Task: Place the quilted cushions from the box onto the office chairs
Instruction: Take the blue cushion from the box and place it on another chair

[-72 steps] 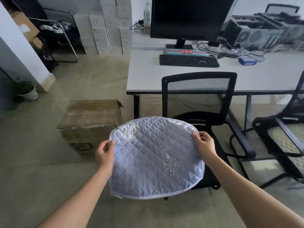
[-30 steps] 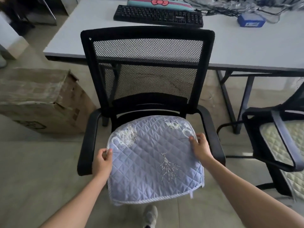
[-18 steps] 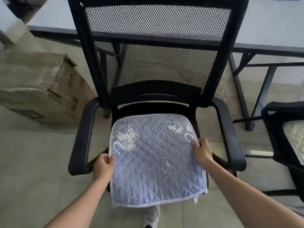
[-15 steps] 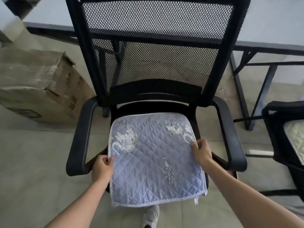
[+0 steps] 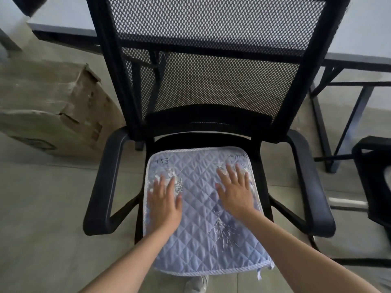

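A pale blue quilted cushion [image 5: 203, 246] with white prints lies flat on the seat of a black mesh-backed office chair [image 5: 207, 70], between its two armrests. Its near edge hangs a little over the seat's front. My left hand [image 5: 164, 201] rests palm down on the cushion's left half, fingers spread. My right hand [image 5: 234, 189] lies palm down on the right half, fingers spread too. Neither hand grips the fabric. The brown cardboard box [image 5: 48, 108] stands on the floor to the chair's left.
A grey desk [image 5: 359, 34] with black legs stands behind the chair. A second black chair [image 5: 374, 178] shows at the right edge. My grey shoe [image 5: 195, 285] is under the seat's front. Bare concrete floor lies to the left.
Both hands let go of the cushion's side edges and now press flat on its top. The cushion has settled further back onto the seat.
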Demonstrator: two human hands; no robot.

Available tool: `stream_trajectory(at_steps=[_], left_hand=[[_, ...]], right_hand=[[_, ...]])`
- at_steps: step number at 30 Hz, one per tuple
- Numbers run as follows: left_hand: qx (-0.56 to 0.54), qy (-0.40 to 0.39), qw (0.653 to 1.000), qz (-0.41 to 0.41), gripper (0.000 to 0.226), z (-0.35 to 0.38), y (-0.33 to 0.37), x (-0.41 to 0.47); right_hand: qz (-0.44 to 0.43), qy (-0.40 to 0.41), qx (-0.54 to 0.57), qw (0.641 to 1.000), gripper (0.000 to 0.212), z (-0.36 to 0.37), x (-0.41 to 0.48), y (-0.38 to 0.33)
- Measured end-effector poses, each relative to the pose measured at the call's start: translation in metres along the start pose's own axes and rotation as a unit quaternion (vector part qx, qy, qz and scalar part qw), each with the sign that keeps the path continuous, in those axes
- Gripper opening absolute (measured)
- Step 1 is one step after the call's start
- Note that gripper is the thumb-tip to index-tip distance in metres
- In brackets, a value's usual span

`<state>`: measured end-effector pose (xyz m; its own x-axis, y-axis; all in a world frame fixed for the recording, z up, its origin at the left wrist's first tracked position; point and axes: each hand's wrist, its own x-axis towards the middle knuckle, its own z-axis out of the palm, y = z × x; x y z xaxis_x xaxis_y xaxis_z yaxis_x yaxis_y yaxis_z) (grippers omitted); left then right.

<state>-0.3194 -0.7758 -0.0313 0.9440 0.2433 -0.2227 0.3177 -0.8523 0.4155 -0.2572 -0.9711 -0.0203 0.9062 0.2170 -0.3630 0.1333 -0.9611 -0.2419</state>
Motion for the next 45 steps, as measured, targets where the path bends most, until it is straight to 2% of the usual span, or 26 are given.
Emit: stream_trajectory(at_steps=[4, 8, 12, 17, 21, 25, 27, 29, 33, 35, 40, 45], left_hand=[[0.073, -0.035, 0.995, 0.063, 0.056, 0.028, 0.022, 0.039], [0.106, -0.040, 0.991, 0.073, 0.051, 0.054, 0.020, 0.073], [0.128, -0.031, 0.988, 0.087, 0.052, 0.070, 0.000, 0.084], [0.154, 0.022, 0.985, 0.072, 0.057, 0.066, -0.018, 0.082], [0.174, 0.046, 0.982, 0.060, 0.058, 0.055, -0.046, 0.077], [0.158, 0.066, 0.985, 0.010, 0.059, 0.043, -0.057, 0.059], [0.143, 0.069, 0.987, 0.007, 0.061, 0.040, -0.053, 0.030], [0.132, 0.034, 0.990, 0.041, 0.059, 0.050, -0.040, -0.017], [0.108, -0.036, 0.989, 0.092, 0.054, 0.088, -0.017, -0.076], [0.150, -0.040, 0.984, 0.084, 0.056, 0.095, -0.023, -0.074], [0.207, -0.053, 0.971, 0.111, 0.061, 0.083, -0.057, -0.063], [0.201, -0.030, 0.978, 0.057, 0.062, 0.067, -0.081, -0.061]], right_hand=[[-0.073, 0.022, -0.067, 0.995, 0.057, 0.025, 0.038, -0.013], [-0.078, 0.037, -0.063, 0.994, 0.064, 0.045, 0.064, -0.011], [-0.099, 0.061, -0.082, 0.990, 0.060, 0.058, 0.075, 0.005], [-0.038, 0.093, -0.077, 0.992, 0.060, 0.059, 0.076, 0.016], [0.033, 0.072, -0.065, 0.995, 0.061, 0.048, 0.072, 0.029], [0.090, 0.080, -0.010, 0.993, 0.067, 0.031, 0.054, 0.046], [0.077, 0.097, 0.004, 0.992, 0.065, 0.030, 0.028, 0.045], [0.026, 0.106, -0.033, 0.993, 0.059, 0.047, -0.012, 0.030], [-0.063, 0.018, -0.056, 0.996, 0.054, 0.104, -0.071, -0.004], [-0.061, 0.005, -0.083, 0.995, 0.055, 0.115, -0.073, -0.002], [-0.041, 0.031, -0.122, 0.991, 0.059, 0.107, -0.067, 0.035], [0.031, 0.044, -0.099, 0.994, 0.059, 0.094, -0.070, 0.072]])
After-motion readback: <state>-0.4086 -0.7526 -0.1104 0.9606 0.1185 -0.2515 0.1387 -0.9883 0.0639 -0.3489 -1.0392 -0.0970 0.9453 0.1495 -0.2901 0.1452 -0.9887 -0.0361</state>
